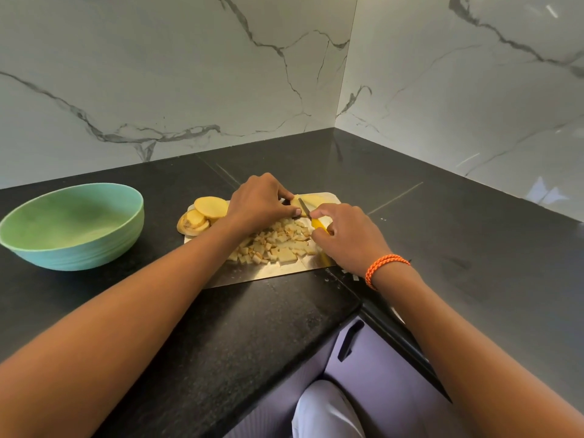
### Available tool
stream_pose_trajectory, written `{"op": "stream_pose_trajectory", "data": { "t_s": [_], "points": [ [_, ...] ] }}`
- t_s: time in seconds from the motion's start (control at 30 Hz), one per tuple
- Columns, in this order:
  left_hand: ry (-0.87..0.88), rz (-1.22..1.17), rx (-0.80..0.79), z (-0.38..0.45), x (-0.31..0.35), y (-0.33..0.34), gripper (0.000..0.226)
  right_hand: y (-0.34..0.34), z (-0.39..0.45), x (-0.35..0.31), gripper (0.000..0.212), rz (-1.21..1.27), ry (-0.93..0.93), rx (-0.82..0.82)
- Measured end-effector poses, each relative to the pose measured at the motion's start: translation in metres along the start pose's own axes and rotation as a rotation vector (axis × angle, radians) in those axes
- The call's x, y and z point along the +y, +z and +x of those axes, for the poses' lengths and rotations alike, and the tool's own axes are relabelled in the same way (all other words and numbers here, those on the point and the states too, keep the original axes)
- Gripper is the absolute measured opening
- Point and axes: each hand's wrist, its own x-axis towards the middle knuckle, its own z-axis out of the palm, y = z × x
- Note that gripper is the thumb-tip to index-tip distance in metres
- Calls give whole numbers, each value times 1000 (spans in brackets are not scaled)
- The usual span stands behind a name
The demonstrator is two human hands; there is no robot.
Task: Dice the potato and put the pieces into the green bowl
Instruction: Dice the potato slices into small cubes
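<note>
Right hand point(343, 235) knifes a slice point(311, 200) (left hand point(257, 203) pinning it).

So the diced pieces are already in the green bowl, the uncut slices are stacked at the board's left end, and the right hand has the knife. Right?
Not quite: the head view shows the green bowl holding nothing. The diced pieces lie on the cutting board. The rest stands: uncut slices are stacked at the board's left end, and the right hand has the knife.

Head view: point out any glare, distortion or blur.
Head view: glare streaks on the marble wall at right and sheen on the steel cutting board; wide-angle bending stretches both forearms near the lower corners; the diced potato pieces look soft, their edges hard to separate.
</note>
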Motion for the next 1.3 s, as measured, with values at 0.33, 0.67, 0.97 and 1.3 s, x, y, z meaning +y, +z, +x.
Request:
{"op": "stream_pose_trajectory", "data": {
  "t_s": [0.33,0.67,0.97,1.3],
  "points": [
    [-2,-2,-9,-3,4,-1,47,-32,-36,18,34,-11,65,-44],
    [4,-20,-10,-4,4,-3,46,-37,-13,29,20,423,175,-11],
    [-19,-5,-1,-2,4,-2,46,-16,18,19,21,339,145,15],
    [-10,6,9,-1,3,-1,45,1,25,7,31,94,49,33]
  ]
}}
